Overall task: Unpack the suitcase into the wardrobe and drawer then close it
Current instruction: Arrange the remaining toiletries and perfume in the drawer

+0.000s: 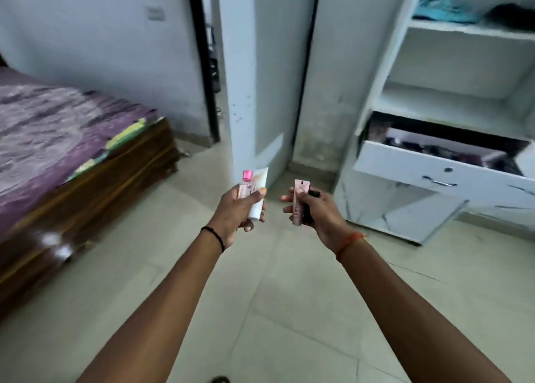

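Both hands are full here. Your left hand (236, 212) has its fingers wrapped round a small bottle (244, 187) with a pink cap and a white tube (258, 193) pressed beside it. Your right hand (314, 209) is curled round a pink tube (299, 201), with something dark and slim tucked behind it that I can't make out.

The drawer (434, 170) hangs pulled out, up and to the right of your right hand, already holding dark things. Above the drawer, a wardrobe shelf (469, 31) carries a blue garment (445, 10). The bed (58, 139) is far left of the drawer; the suitcase is out of sight.

My read: these go in the drawer. Step in close, lower each hand inside the drawer before letting go, and lay the tubes flat in a free patch so nothing rolls or jams the drawer when you push it shut.
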